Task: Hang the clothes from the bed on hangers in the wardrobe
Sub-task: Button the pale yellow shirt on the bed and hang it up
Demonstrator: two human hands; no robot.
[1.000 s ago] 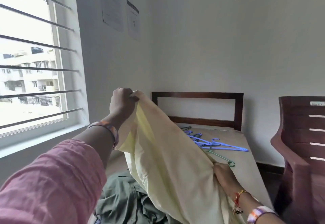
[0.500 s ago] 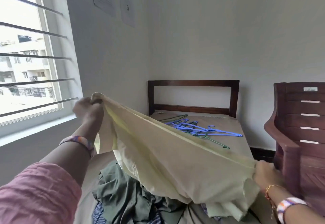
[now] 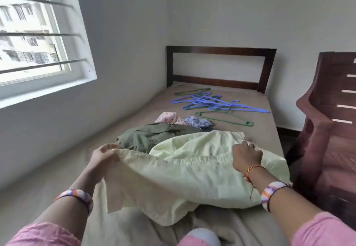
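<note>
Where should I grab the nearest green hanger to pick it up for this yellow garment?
Take the green hanger by its long straight bottom bar, reaching from the near side over the clothes. It lies flat, apart from the blue hanger pile, with its hook pointing toward the chair, so that bar looks unobstructed.

No readable text, label, brand, number or sign is showing anywhere in this view.
</note>
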